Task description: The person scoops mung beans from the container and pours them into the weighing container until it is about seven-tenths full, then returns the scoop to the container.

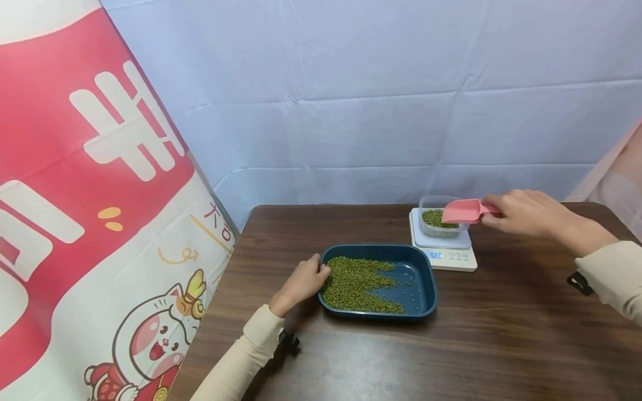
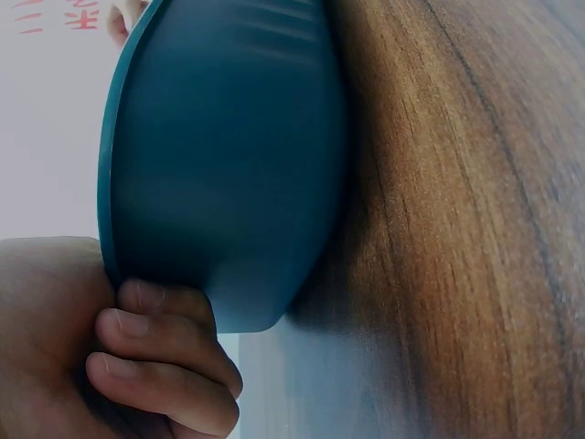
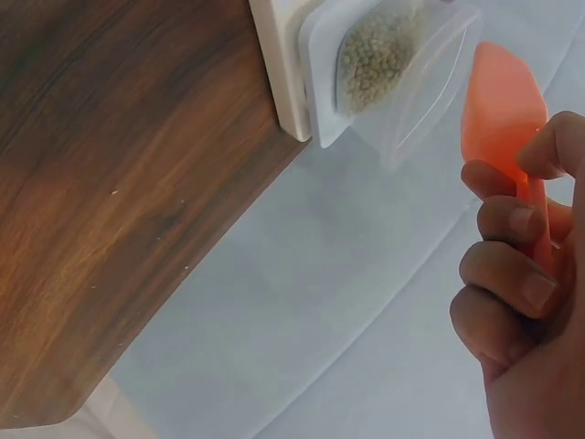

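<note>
My left hand (image 1: 302,281) grips the left rim of a dark teal tray (image 1: 428,289), its fingers curled against the outer wall (image 2: 228,165) in the left wrist view. Green mung beans (image 1: 356,284) cover most of the tray's left side, thinning to scattered ones at the right. My right hand (image 1: 521,211) holds a pink scoop (image 1: 462,211) by its handle, over a clear plastic container (image 1: 438,231). Some mung beans (image 3: 379,55) lie inside that container, which stands on a white kitchen scale (image 1: 451,259). In the right wrist view the scoop (image 3: 503,105) is tilted beside the container.
The brown wooden table (image 1: 351,356) ends at the back against a pale cloth backdrop (image 1: 351,139). A red and white printed banner (image 1: 100,195) hangs on the left. The scale's lit display (image 1: 435,255) faces the front.
</note>
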A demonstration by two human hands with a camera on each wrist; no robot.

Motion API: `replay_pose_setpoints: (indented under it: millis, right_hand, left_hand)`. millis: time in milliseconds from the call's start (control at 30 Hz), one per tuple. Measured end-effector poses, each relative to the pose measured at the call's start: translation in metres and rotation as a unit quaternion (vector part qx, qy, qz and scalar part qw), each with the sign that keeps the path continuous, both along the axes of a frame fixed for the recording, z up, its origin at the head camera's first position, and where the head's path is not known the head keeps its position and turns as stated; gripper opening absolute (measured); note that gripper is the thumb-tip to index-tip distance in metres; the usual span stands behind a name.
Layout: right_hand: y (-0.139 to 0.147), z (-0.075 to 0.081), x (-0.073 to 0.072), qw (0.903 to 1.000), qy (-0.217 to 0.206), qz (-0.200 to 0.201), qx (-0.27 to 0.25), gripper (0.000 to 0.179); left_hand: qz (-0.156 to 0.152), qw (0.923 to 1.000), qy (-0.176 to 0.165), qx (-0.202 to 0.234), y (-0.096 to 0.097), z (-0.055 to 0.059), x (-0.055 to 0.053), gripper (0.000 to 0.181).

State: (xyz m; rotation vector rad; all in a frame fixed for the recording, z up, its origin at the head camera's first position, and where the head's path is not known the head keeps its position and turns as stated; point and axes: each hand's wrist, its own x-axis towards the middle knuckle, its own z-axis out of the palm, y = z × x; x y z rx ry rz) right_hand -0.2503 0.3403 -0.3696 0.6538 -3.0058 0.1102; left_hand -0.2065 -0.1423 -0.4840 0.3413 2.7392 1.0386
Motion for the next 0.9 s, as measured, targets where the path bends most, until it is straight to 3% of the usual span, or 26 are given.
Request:
replay_pose_setpoints:
  millis: [133,567,900]
  right_hand:
    - [-0.006,0.000,0.003,0.9999,-0.003,0.006,-0.009,0.011]
    - [-0.026,0.000,0.021,0.9990,-0.006,0.039,-0.020,0.024]
    - [-0.041,-0.001,0.035,0.9966,0.009,0.080,-0.017,0.024]
  left_hand:
    - [0.001,1.0000,0.003,-0.003,0.000,-0.001,0.000,0.024]
    - [0.001,1.0000,0.000,-0.001,-0.001,0.000,0.002,0.024]
    - [-0.002,1.0000,-0.007,0.005,-0.001,0.001,0.004,0.024]
